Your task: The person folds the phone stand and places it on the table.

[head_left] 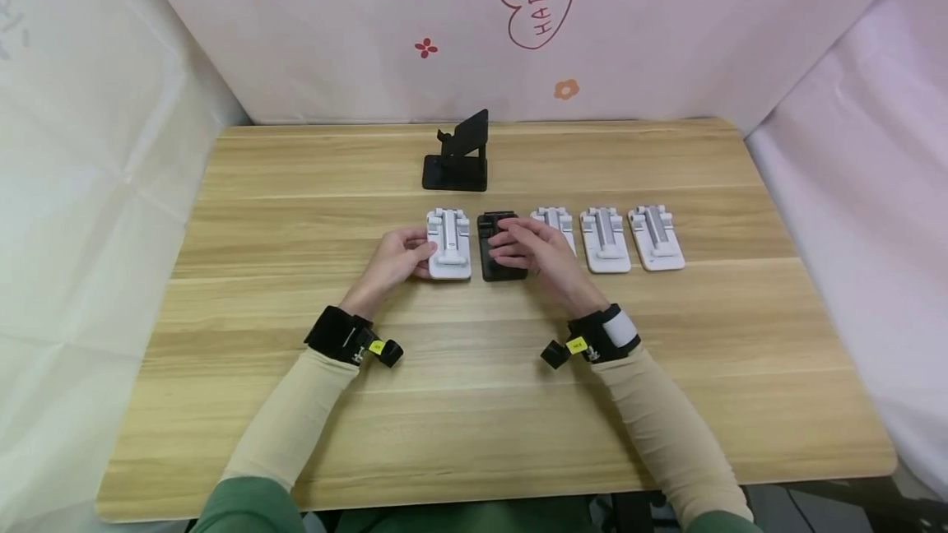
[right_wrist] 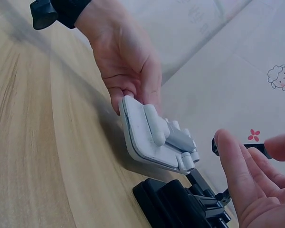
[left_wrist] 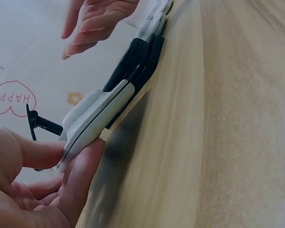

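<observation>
My left hand (head_left: pixel 395 261) pinches the left edge of a white folded phone stand (head_left: pixel 449 263), thumb on its upper face and fingers beneath. In the left wrist view this white stand is tilted and raised off the table, its shadow below. My right hand (head_left: pixel 546 260) hovers with loosely bent fingers and holds nothing. Below its fingertips lies a black folded phone stand (head_left: pixel 487 230), partly hidden in the head view. A white folded stand (head_left: pixel 560 220) beside it is partly covered by the same hand.
Farther right, two more white folded stands (head_left: pixel 606 247) (head_left: pixel 657 243) lie in the row. At the back of the wooden table (head_left: pixel 459 418) an unfolded black phone stand (head_left: pixel 455 175) stands upright. A white cloth backdrop (head_left: pixel 311 39) rises behind the table edge.
</observation>
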